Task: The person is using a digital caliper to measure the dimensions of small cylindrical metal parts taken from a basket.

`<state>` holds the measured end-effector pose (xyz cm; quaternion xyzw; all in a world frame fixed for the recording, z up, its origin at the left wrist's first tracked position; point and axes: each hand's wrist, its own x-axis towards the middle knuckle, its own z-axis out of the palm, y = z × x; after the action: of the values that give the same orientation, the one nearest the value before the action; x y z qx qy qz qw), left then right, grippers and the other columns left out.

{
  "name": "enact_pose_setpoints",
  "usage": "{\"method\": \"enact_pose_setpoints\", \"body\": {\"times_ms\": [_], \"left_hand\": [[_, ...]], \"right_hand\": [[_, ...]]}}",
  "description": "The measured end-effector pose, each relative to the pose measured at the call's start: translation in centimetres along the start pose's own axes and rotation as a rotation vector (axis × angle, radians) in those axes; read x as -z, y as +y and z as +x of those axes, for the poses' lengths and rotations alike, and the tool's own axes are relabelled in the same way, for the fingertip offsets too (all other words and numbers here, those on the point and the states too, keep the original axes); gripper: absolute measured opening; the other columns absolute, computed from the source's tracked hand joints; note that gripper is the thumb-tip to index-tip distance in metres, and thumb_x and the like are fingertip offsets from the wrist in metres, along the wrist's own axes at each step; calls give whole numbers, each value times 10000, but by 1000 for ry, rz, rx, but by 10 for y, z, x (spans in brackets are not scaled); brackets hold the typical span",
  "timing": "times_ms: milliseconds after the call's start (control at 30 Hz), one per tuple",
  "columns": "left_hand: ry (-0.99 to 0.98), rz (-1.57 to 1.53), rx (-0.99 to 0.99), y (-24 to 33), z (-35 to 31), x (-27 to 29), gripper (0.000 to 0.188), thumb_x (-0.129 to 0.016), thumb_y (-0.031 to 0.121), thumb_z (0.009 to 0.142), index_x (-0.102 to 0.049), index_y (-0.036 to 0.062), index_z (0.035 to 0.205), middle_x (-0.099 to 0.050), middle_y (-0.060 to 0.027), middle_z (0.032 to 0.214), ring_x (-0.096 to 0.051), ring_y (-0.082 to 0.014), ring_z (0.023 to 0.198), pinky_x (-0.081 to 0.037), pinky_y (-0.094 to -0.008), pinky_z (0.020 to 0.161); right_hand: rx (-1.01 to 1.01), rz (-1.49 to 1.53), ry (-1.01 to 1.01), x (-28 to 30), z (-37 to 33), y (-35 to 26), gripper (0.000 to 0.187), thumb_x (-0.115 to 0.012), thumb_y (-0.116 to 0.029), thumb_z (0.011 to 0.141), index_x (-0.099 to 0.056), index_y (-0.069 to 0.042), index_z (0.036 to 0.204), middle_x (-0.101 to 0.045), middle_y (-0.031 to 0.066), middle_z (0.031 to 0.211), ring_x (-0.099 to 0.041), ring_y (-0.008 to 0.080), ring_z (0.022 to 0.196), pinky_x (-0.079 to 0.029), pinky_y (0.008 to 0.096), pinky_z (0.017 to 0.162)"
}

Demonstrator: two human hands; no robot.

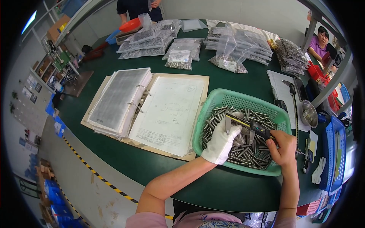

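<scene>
A pink sleeve (146, 221) shows at the lower edge, and both forearms reach up over a dark green table (235, 190). The left hand (221, 143), in a white glove, is over a mint-green perforated basket (201, 121), its fingers bent close to the jaws of a digital caliper (259, 130); whether they pinch a piece cannot be told. The bare right hand (283, 146) grips the body of that caliper, which lies across above the basket's contents. Many slim metal pins (247, 156) fill the basket in a loose, crisscrossed heap.

Right of the basket, a loose white glove (318, 170) lies beside a blue basket (327, 161), and a steel bowl (310, 114) stands farther up. Left of the basket, a ring binder (118, 100) lies open, showing a technical drawing (167, 110) on its right-hand side.

Beyond these, clear bags of metal parts (178, 57) lie in stacks along the far part of the table, one bag (230, 62) standing partly upright. Behind the left stack is a red bowl (130, 25), and a person in dark clothing (138, 9) stands near it. Another person in purple (318, 47) is at the far right.
</scene>
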<state>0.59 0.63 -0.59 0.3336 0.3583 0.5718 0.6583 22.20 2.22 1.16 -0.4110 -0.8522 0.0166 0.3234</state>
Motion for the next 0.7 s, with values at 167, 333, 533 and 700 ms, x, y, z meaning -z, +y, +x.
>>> {"method": "enact_pose_setpoints", "body": {"times_ms": [167,333,533,700], "left_hand": [[3,4,-7,-1,0,-1,339,-537,116,871,-512,55,1203,-568,-22,832,-536,-67,639,-460,-209,563],[-18,4,-29,0,-1,0,341,-542,130,874,-508,46,1203,-570,-25,832,-538,-66,639,-462,-212,563],[-39,19,-42,0,-2,0,364,-547,146,875,-497,25,1214,-567,-23,867,-526,-55,679,-453,-204,591],[-28,47,-69,2,-4,-2,371,-544,144,878,-492,18,1223,-563,-21,901,-512,-53,730,-437,-204,640]], "right_hand": [[10,4,9,0,0,0,193,-616,-205,756,-605,-24,821,-544,82,592,-533,218,448,-386,312,422],[12,6,17,0,0,1,185,-620,-193,745,-605,-23,816,-547,79,594,-532,211,442,-388,307,418],[32,18,30,1,1,0,188,-620,-186,736,-604,-17,816,-553,77,602,-538,204,439,-391,299,417],[61,15,35,3,2,0,192,-628,-168,719,-603,-8,823,-552,75,603,-543,198,439,-394,291,416]]}}
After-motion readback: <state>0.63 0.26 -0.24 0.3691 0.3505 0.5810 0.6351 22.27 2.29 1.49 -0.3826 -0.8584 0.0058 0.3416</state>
